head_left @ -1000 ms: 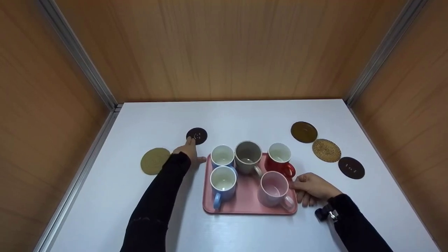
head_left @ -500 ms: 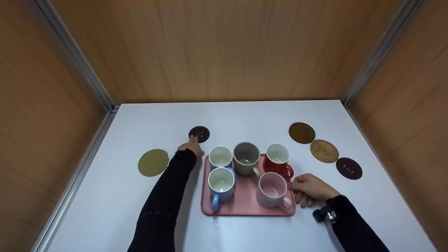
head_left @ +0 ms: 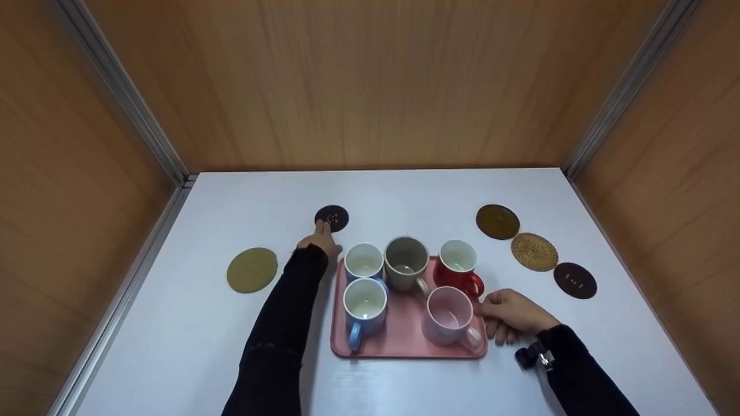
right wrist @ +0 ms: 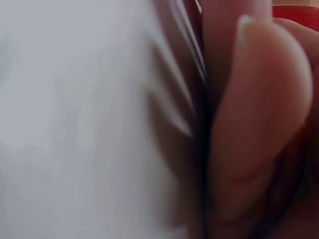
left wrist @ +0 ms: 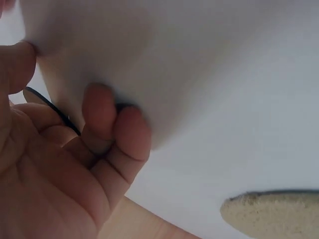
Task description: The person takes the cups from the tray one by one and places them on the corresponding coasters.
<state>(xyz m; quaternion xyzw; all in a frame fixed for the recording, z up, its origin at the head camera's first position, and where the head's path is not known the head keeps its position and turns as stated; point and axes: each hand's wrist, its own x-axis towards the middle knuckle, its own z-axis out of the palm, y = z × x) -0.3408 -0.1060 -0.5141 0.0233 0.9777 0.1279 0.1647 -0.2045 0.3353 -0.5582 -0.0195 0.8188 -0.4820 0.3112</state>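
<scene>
In the head view my left hand (head_left: pixel 321 241) has two fingers stretched onto the near edge of a small dark round coaster (head_left: pixel 335 214). The left wrist view shows its other two fingers bent, with nothing seen between them. My right hand (head_left: pixel 513 314) pinches the right rim of a pink tray (head_left: pixel 404 346) between thumb and fingers, close to the pink mug. On that tray stand two blue mugs (head_left: pixel 370 323), a grey mug (head_left: pixel 399 280), a red mug (head_left: pixel 454 278) and a pink mug (head_left: pixel 442 329), all upright.
An olive-green coaster (head_left: pixel 252 270) lies to the left on the white table (head_left: pixel 173 346). At the right lie a brown coaster (head_left: pixel 498 221), a woven tan coaster (head_left: pixel 535 252) and another dark coaster (head_left: pixel 575 280). Wood panels (head_left: pixel 370 86) enclose the back and sides.
My left hand has slid the dark coaster a little to the right and away from me. The right hand keeps its place at the tray, and the mugs stay put.
</scene>
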